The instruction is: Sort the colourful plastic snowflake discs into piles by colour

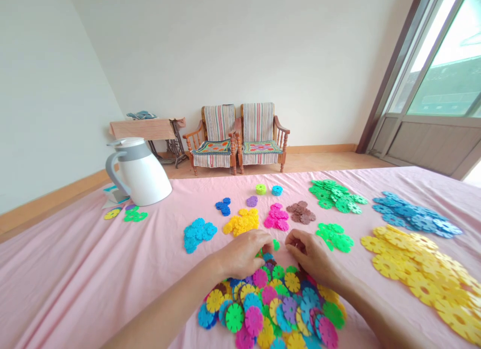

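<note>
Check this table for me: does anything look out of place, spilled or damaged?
Yes: a yellow disc, some green discs and a purple disc look out of place. They lie as a loose mixed group by the white jug, well apart from the single-colour piles. No spill or obvious damage shows.

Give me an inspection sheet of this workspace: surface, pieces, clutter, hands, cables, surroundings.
Surface: pink cloth, creased at left.
Pieces: mixed pile of notched discs in front of the person; single-colour heaps beyond it and to the right.
Clutter: white jug at left, a few loose discs near its base.
Hands: left hand and right hand at the pile's far edge; grips unclear.
Cables: nothing seen.
Surroundings: two striped-covered chairs, covered table, part-glazed door.
</note>
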### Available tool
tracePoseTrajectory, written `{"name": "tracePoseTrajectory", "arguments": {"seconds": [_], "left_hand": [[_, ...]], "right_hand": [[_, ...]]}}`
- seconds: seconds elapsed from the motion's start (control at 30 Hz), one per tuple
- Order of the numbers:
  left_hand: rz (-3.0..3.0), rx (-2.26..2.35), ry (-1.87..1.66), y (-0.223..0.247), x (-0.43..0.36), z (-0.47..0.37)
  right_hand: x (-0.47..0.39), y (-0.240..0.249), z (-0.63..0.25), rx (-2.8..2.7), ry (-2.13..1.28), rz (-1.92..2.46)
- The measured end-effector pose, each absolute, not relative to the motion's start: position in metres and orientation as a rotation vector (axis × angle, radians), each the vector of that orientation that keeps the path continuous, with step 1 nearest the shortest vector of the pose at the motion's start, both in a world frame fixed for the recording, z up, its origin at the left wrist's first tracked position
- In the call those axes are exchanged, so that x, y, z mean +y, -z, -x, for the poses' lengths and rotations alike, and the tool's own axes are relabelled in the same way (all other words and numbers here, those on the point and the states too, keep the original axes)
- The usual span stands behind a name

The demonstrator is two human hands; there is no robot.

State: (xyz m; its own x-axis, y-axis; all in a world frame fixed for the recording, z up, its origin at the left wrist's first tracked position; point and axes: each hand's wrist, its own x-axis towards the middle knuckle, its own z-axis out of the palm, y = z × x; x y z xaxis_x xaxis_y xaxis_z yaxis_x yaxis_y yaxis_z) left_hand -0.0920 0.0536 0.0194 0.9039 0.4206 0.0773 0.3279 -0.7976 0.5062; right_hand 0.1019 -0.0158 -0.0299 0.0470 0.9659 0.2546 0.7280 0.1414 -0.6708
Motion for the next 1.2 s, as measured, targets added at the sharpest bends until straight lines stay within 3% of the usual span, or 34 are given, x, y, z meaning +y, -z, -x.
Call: {"name": "tracePoseTrajectory", "arguments": {"seconds": [0.47,0.83,1.03,1.2], "left_hand": [[-2.256,1.185,-0.723,-0.03,0.083,0.168],[-2.185,1.475,-0.788,-0.01,0.107,0.229],[-2.389,1.332,-0.814,-0.01,0.094,0.217],[-2.56,1.065,-0.613,-0.013,0.071,0.199]], "right_hand": [[-0.017,0.029,-0.101,-1.735,-0.438,1.646],[-0.016,0.037,-0.103,-1.725,-0.461,1.643],[-0.014,0.039,-0.104,-1.731,-0.442,1.651],[-0.019,0.029,-0.088,-1.752,-0.385,1.58]]}}
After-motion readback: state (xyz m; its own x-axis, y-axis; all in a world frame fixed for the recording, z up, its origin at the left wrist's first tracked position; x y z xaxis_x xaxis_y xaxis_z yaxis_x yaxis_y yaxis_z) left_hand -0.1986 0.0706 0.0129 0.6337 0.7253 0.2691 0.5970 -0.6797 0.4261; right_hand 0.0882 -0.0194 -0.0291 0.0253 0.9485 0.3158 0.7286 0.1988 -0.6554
